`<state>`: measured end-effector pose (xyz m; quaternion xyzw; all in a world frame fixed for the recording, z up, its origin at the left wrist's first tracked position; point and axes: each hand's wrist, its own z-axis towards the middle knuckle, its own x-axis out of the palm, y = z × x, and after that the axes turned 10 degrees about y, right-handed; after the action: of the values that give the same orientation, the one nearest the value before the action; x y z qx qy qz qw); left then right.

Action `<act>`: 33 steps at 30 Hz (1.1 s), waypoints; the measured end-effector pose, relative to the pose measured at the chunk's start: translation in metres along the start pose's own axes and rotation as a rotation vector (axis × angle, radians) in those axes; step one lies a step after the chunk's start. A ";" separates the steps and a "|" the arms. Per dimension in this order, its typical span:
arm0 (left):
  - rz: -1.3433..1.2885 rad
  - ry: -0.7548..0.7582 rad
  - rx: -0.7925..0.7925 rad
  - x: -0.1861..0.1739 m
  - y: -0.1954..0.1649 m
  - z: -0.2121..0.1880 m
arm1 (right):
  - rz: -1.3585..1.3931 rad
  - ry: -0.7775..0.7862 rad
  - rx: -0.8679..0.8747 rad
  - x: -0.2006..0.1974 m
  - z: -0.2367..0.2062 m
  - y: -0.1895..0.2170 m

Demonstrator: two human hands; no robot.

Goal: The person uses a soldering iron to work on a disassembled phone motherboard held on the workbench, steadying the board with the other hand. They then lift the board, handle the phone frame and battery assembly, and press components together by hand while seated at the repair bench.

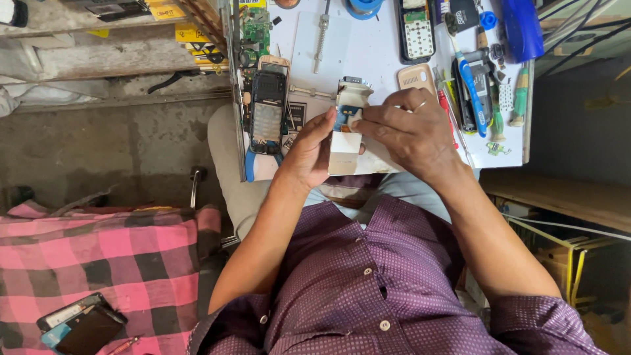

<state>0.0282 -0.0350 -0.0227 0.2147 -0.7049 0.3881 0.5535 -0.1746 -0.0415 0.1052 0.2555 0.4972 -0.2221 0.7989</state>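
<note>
Holding a small white-and-blue phone part (348, 112) between them, the left hand (309, 154) and right hand (407, 128) kept each grip closed on it above the white worktop (374, 49); a black keypad phone (267, 112) lay just left.

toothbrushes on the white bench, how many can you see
1: a blue and white toothbrush lies on the right side of the white bench, right of the right hand. Others may be hidden among the clutter of tools there.
</note>
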 end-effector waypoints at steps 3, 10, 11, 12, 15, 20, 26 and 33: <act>0.015 0.041 -0.001 0.005 -0.002 -0.001 | 0.012 0.030 0.023 -0.007 -0.007 -0.004; 0.005 0.116 0.042 0.015 -0.002 -0.002 | 0.307 -0.065 0.405 -0.009 -0.020 -0.005; 0.006 0.123 0.042 0.015 -0.002 -0.003 | 0.352 -0.078 0.424 -0.004 -0.021 -0.003; 0.017 0.110 0.042 0.015 -0.002 -0.002 | 0.398 -0.093 0.442 0.001 -0.021 -0.001; 0.038 0.082 0.037 0.015 -0.001 -0.003 | 0.487 -0.111 0.488 0.014 -0.022 0.006; 0.049 0.104 0.041 0.016 0.000 -0.003 | 0.582 -0.145 0.450 0.023 -0.028 0.006; 0.058 0.129 -0.011 0.017 -0.001 -0.003 | 0.537 -0.113 0.471 0.016 -0.033 -0.003; 0.028 0.080 0.001 0.012 0.002 -0.001 | 0.271 -0.112 0.228 0.007 -0.026 0.010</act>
<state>0.0242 -0.0314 -0.0119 0.1894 -0.6848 0.4045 0.5758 -0.1835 -0.0179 0.0905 0.3963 0.3845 -0.1816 0.8137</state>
